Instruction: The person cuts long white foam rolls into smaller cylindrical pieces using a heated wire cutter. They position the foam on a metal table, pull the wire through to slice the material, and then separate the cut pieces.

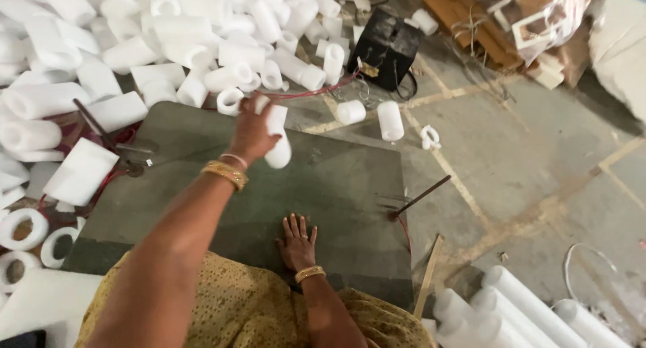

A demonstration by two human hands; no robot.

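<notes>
Foam tube [277, 136] in left grip [252, 132]

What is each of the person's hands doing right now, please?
Left hand: closed around a white foam tube, held above the grey board.
Right hand: open, palm flat on the grey board, holding nothing.

We see a heap of white foam tubes [168, 31] piled across the far left floor, with cut foam rings [20, 228] lying at the left edge. A black box [387, 46] stands beyond the grey-green work board [336, 200], and long foam rolls [518, 314] lie at the lower right beside a thin metal rod [420, 197].
</notes>
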